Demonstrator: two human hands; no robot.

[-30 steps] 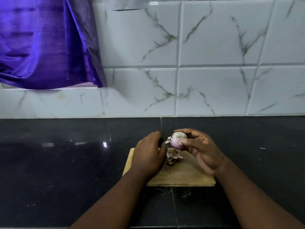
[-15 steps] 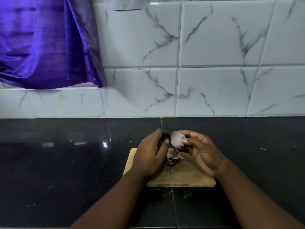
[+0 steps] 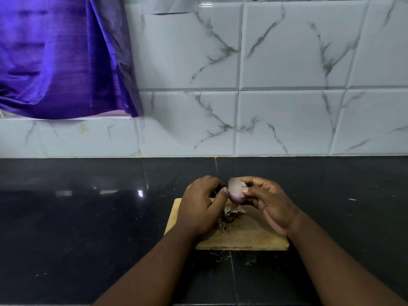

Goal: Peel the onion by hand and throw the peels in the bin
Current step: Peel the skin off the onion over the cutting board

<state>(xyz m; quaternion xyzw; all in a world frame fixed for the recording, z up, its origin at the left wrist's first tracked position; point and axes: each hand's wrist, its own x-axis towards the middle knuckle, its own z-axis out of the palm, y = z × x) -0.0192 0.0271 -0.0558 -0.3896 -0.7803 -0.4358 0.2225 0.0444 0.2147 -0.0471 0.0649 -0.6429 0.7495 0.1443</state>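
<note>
A small purple-and-white onion (image 3: 235,191) is held above the wooden cutting board (image 3: 254,237). My right hand (image 3: 268,204) grips it from the right with thumb and fingers. My left hand (image 3: 202,206) is at the onion's left side, thumb tip touching it, and its curled fingers seem to pinch something dark; what it is I cannot tell. A heap of dry peels (image 3: 230,215) lies on the board under the hands. No bin is in view.
The board sits on a black polished countertop (image 3: 88,228). A white marbled tile wall (image 3: 287,85) rises behind it. A purple cloth (image 3: 61,58) hangs at the upper left. Tiny root scraps (image 3: 217,256) lie in front of the board.
My right hand has turned the onion, so its pale end now faces away. My left hand has moved up against the onion's left side. The peel heap is unchanged.
</note>
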